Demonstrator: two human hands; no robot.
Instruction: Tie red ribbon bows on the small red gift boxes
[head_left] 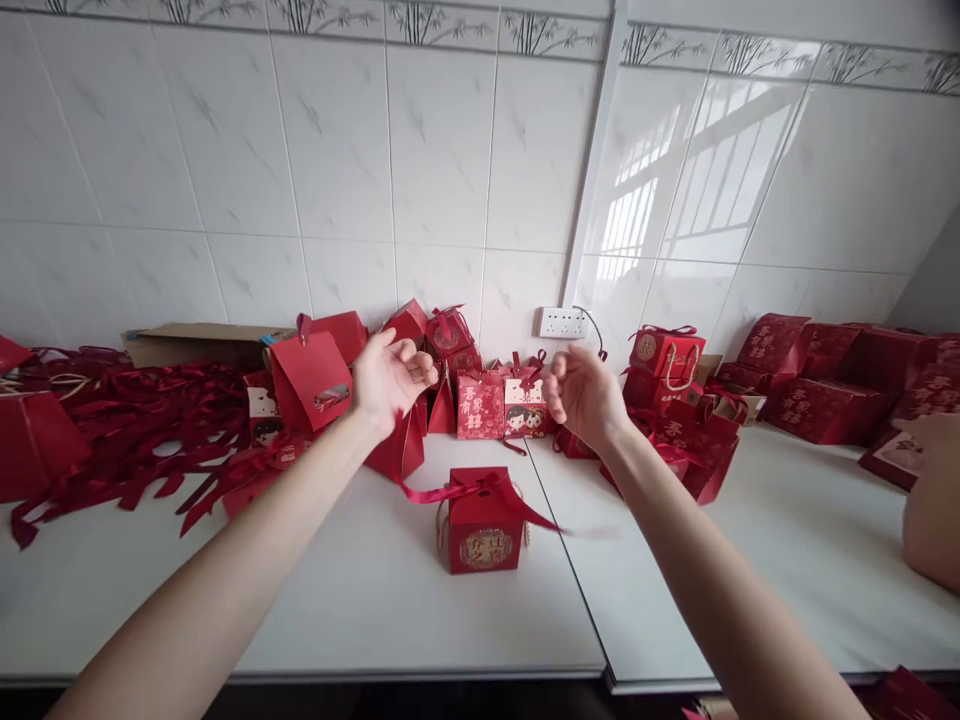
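Note:
A small red gift box (486, 548) with gold lettering and gold cord handles stands upright at the middle of the table. A dark red ribbon (435, 494) passes through its top, with an end trailing to each side; the right end is blurred by motion. My left hand (394, 375) is raised above and left of the box, palm turned inward, fingers loosely curled and apart, holding nothing. On the other side my right hand (585, 395) is raised, its fingers half bent and empty. Neither hand touches the box or the ribbon.
Loose red ribbons (165, 425) are heaped at left before a cardboard box (210, 342). Red gift boxes (480, 405) line the tiled wall, with more boxes (825, 405) at right. A power socket (562, 322) is on the wall. Part of another person's arm (934, 510) shows at right.

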